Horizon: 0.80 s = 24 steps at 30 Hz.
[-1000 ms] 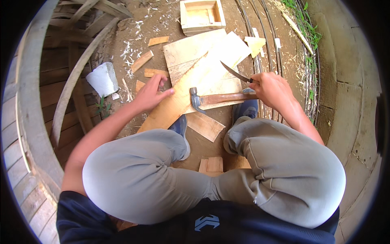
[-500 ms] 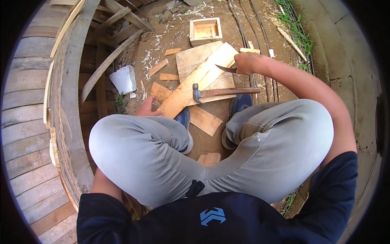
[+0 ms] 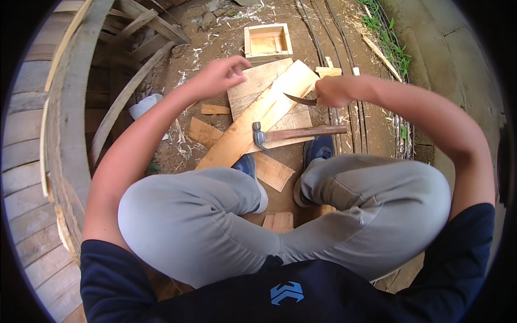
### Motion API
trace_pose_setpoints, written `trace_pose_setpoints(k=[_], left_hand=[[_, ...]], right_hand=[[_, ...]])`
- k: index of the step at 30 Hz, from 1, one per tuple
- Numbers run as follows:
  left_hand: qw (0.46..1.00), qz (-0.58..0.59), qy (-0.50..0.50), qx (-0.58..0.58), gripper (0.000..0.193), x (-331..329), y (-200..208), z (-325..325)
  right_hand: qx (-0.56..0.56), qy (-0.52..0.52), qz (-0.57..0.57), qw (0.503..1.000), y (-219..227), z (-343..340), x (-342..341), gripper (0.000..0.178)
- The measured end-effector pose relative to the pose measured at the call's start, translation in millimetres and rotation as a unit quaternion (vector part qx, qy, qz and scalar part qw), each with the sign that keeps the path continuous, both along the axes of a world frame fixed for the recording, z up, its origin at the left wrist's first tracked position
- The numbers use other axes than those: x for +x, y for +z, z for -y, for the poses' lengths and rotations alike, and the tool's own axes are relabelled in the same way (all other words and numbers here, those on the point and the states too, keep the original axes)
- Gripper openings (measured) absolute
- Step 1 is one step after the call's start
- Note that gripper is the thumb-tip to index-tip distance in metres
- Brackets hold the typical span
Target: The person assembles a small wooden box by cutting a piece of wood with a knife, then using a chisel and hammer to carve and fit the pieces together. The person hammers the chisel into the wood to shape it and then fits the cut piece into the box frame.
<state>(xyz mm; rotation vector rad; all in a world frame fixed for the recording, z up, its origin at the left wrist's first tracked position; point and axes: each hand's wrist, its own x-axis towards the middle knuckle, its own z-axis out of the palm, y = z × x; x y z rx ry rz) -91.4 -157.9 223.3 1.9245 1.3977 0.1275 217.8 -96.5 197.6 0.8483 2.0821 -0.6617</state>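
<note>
Knife [image 3: 299,100] held over plank [image 3: 253,112]
Right hand [image 3: 335,90] wraps one end, seemingly for control; left hand [image 3: 225,74], fingers loosely curled, hovers, apparently empty, near wooden box [image 3: 285,51].

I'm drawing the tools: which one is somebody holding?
The knife: the right hand grips it, its curved blade bare. The hammer lies across the boards, untouched.
</note>
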Motion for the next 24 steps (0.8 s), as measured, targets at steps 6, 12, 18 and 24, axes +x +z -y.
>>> trace_pose_setpoints(k=[6, 12, 18, 24], left_hand=[[0.983, -0.004, -0.163, 0.09, 0.064, 31, -83, -7], [0.989, -0.02, -0.092, 0.112, 0.085, 37, -135, 7], [0.989, -0.045, -0.056, 0.128, 0.091, 40, -147, 13], [0.988, -0.05, -0.077, 0.127, 0.091, 47, -143, 6]], right_hand=[[0.096, -0.152, -0.259, 0.949, -2, 72, 45, 0.013], [0.122, -0.247, -0.28, 0.92, -16, 102, 44, 0.012], [0.126, -0.263, -0.276, 0.916, -20, 108, 47, 0.017], [0.137, -0.233, -0.227, 0.936, -2, 108, 42, 0.017]])
